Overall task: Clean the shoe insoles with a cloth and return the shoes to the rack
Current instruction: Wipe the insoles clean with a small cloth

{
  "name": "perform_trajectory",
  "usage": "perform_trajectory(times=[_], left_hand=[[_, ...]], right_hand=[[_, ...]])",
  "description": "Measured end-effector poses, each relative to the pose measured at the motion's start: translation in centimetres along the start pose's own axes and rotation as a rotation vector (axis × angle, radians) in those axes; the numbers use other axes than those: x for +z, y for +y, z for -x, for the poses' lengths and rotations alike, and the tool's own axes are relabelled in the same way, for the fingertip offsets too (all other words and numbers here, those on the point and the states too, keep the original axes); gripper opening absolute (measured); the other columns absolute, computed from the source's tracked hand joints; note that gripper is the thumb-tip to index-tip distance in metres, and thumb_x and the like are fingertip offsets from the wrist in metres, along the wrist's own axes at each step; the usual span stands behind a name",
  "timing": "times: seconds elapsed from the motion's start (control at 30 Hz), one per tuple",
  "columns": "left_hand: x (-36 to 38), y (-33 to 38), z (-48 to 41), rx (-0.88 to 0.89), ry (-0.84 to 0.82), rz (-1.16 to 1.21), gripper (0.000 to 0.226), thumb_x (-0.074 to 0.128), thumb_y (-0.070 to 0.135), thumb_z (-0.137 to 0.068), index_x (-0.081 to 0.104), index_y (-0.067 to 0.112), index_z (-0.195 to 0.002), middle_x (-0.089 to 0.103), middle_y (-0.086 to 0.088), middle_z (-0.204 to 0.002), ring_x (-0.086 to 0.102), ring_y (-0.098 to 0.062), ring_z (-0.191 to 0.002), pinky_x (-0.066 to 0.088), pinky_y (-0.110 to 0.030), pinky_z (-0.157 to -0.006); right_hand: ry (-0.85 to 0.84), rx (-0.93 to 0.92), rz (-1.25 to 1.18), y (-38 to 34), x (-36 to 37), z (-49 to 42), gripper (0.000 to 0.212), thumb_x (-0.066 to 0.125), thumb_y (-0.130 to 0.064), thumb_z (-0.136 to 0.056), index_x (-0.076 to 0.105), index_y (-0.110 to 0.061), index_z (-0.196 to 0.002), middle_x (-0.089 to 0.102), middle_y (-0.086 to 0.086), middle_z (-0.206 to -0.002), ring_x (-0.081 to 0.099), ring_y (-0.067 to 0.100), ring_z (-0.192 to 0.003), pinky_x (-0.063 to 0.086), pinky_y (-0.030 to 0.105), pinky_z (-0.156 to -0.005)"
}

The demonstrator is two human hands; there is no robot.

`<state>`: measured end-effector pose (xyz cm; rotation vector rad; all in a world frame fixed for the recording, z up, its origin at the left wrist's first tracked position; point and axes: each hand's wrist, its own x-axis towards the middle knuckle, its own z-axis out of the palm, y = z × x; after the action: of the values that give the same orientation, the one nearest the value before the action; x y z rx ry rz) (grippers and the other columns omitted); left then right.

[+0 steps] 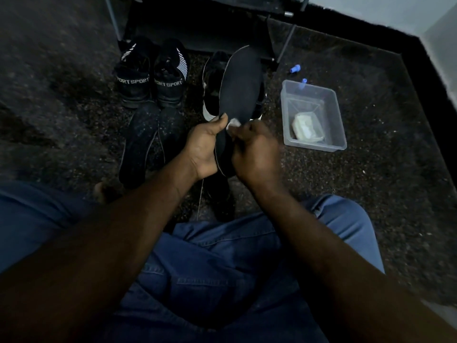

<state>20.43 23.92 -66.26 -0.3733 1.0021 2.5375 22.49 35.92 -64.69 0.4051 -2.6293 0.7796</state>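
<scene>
My left hand (202, 147) grips the heel end of a long black insole (243, 87), which stands up and leans away from me. My right hand (254, 152) pinches a small white cloth (233, 124) and presses it on the insole's face. Two more dark insoles (146, 137) lie flat on the floor to the left. Behind them stands a pair of black shoes marked SPORT (152, 75). A black shoe with a white sole (212, 85) sits behind the held insole. The dark shoe rack (197, 23) stands at the back.
A clear plastic tub (314, 115) with a pale folded cloth inside sits on the floor to the right. Two small blue caps (295, 69) lie beyond it. A black skirting edge and pale wall run along the right. My legs in blue jeans fill the foreground.
</scene>
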Motion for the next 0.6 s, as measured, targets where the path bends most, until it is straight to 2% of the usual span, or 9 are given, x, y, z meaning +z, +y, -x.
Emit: perform_trajectory(times=[0.1,0.17,0.23,0.3,0.4,0.47,0.53,0.6], left_hand=[[-0.5,0.2,-0.5,0.030,0.023,0.053,0.035,0.040,0.025,-0.111,0.057,0.011,-0.137,0.059,-0.021,-0.142,0.058,-0.035,-0.124,0.045,-0.051,-0.114],[-0.4,0.1,-0.5,0.030,0.039,0.061,0.030,0.039,0.022,-0.111,0.058,0.014,-0.133,0.058,-0.019,-0.142,0.055,-0.037,-0.128,0.040,-0.056,-0.116],[-0.5,0.1,-0.7,0.036,0.036,0.049,0.029,0.039,0.018,-0.111,0.056,0.014,-0.134,0.058,-0.020,-0.142,0.057,-0.039,-0.126,0.041,-0.057,-0.115],[-0.5,0.1,-0.8,0.045,0.005,0.043,0.028,0.040,0.015,-0.110,0.057,0.013,-0.132,0.061,-0.020,-0.141,0.061,-0.039,-0.119,0.044,-0.055,-0.112],[-0.3,0.0,-0.7,0.057,-0.002,-0.012,0.030,0.042,0.012,-0.108,0.058,0.011,-0.133,0.070,-0.014,-0.124,0.064,-0.029,-0.107,0.048,-0.044,-0.103],[0.0,-0.1,-0.4,0.062,-0.012,-0.038,0.037,0.042,0.013,-0.107,0.053,0.010,-0.142,0.066,-0.013,-0.127,0.066,-0.027,-0.105,0.052,-0.041,-0.099],[0.5,0.0,-0.1,0.061,-0.008,-0.041,0.037,0.042,0.013,-0.108,0.052,0.009,-0.143,0.066,-0.013,-0.127,0.067,-0.026,-0.103,0.054,-0.039,-0.094],[0.4,0.3,-0.2,0.076,0.003,-0.040,0.028,0.040,0.013,-0.109,0.058,0.010,-0.130,0.072,-0.010,-0.113,0.070,-0.023,-0.095,0.057,-0.035,-0.088]], right_hand=[[-0.105,-0.078,-0.077,-1.3,0.2,3.2,0.029,0.053,-0.013,-0.095,0.078,-0.010,-0.110,0.060,0.008,-0.089,0.060,0.027,-0.078,0.052,0.039,-0.067],[-0.169,-0.085,-0.104,-0.9,-0.3,4.3,0.028,0.057,-0.007,-0.090,0.079,-0.010,-0.108,0.062,0.008,-0.089,0.061,0.027,-0.078,0.053,0.037,-0.068],[-0.227,-0.101,-0.107,0.1,-1.1,3.8,0.026,0.063,-0.006,-0.085,0.082,-0.011,-0.102,0.066,0.008,-0.087,0.065,0.027,-0.076,0.053,0.032,-0.069],[-0.207,-0.096,-0.086,0.9,-2.2,2.4,0.019,0.070,-0.007,-0.084,0.083,-0.013,-0.097,0.070,0.007,-0.087,0.068,0.027,-0.076,0.053,0.030,-0.071],[0.002,-0.004,-0.057,1.4,-3.3,-0.4,0.013,0.071,-0.014,-0.091,0.082,-0.012,-0.097,0.068,0.007,-0.086,0.066,0.024,-0.077,0.046,0.024,-0.073],[0.092,0.048,-0.007,1.2,-3.1,-1.8,0.017,0.068,-0.018,-0.095,0.081,-0.012,-0.103,0.065,0.008,-0.086,0.064,0.024,-0.076,0.041,0.023,-0.071],[0.079,0.049,0.020,0.5,-2.1,-2.0,0.021,0.063,-0.018,-0.097,0.080,-0.010,-0.106,0.062,0.009,-0.087,0.062,0.026,-0.075,0.043,0.027,-0.070],[0.024,-0.004,-0.002,-0.5,-1.1,-0.7,0.023,0.060,-0.013,-0.095,0.079,-0.007,-0.106,0.060,0.010,-0.088,0.059,0.026,-0.075,0.044,0.030,-0.067]])
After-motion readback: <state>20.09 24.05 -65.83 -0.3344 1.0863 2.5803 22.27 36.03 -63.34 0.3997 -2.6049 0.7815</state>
